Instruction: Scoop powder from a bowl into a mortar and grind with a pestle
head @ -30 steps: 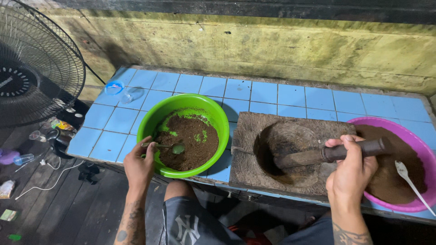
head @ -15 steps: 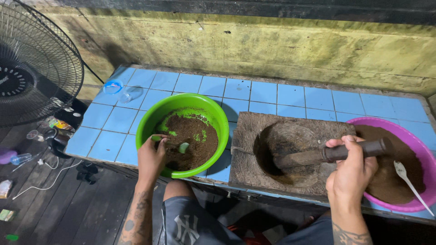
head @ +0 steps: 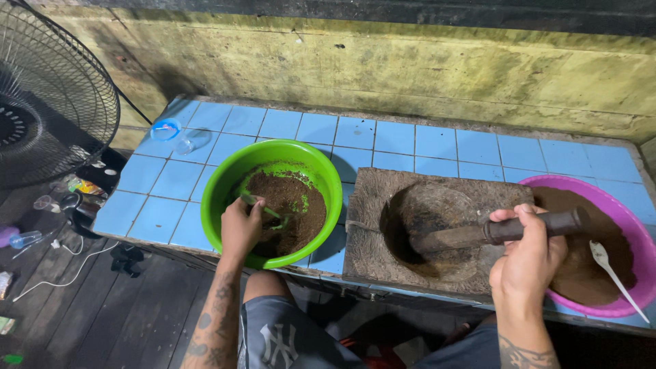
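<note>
1. While gripping the pestle (head: 499, 231), the right hand (head: 526, 263) is resting its head in the stone mortar (head: 437, 229) at 3 o'clock.
2. Left hand (head: 239, 229) is pinching a green spoon (head: 263, 208) in the brown mix inside the green bowl (head: 225, 184) at 9 o'clock.
3. Pink bowl (head: 632, 236) is sitting just beside the mortar.

Blue-tiled tabletop (head: 437, 140) runs 9 to 3 o'clock. Stained yellow-green wall (head: 383, 68) behind at 12, dark band along its top. Black fan (head: 48, 102) at 10. Dark plank floor (head: 102, 307) at 7-8, littered with small bottles (head: 20, 239) and a white cable (head: 61, 273). Light dim, cool.
</note>
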